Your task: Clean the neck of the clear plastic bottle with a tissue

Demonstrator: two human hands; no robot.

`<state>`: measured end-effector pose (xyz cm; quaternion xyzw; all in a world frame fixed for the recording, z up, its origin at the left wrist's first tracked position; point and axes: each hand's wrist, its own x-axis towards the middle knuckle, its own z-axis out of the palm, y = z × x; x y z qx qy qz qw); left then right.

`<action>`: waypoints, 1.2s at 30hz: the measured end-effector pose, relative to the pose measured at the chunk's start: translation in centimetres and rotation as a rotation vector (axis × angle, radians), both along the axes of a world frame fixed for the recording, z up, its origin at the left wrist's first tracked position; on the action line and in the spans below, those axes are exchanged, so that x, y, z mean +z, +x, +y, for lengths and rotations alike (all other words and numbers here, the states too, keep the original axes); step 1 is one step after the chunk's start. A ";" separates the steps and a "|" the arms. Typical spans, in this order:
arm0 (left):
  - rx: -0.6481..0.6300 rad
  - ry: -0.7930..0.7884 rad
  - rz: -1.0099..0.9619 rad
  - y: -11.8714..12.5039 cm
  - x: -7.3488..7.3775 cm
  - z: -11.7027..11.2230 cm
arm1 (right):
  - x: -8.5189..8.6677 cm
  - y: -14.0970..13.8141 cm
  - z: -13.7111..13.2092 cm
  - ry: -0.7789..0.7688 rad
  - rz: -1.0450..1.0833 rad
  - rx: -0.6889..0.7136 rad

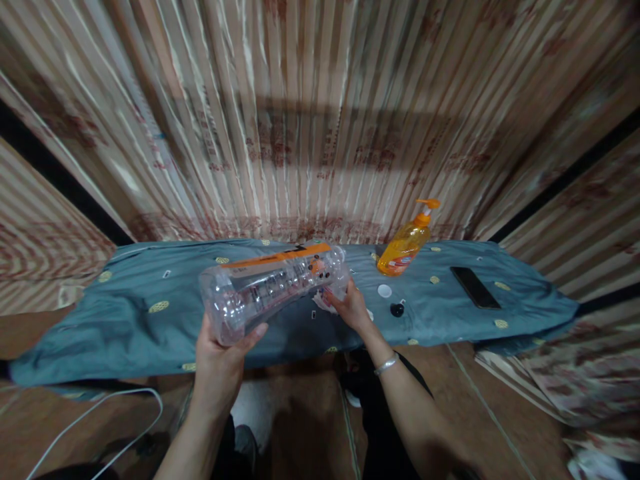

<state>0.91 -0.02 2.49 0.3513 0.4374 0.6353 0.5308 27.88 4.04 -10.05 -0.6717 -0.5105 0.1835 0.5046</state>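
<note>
A large clear plastic bottle [270, 287] with an orange and printed label is held tilted above the blue-green cloth. My left hand [223, 350] is wrapped around its wide base end, thumb along the side. My right hand [353, 307], a silver bracelet on its wrist, is closed by the bottle's other end. A crumpled white tissue [325, 301] shows at the right fingertips, below the bottle. Whether those fingers also press on the bottle is hard to make out.
An orange pump bottle [403, 248] stands at the back. A white disc [385, 291], a small black cap [397, 309] and a dark phone [475, 288] lie on the cloth [280, 347]. Striped curtains [300, 120] hang behind. A white cable [107, 397] loops at lower left.
</note>
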 end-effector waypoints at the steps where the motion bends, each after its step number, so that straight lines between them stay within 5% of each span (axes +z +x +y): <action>1: 0.002 0.000 0.001 0.0 0.0 0.0 | 0.1 0.0 0.0 0.000 0.001 -0.002; 36: -0.001 -0.002 0.022 0.0 -0.1 -0.2 | 0.4 -0.1 -0.3 -0.002 0.005 -0.009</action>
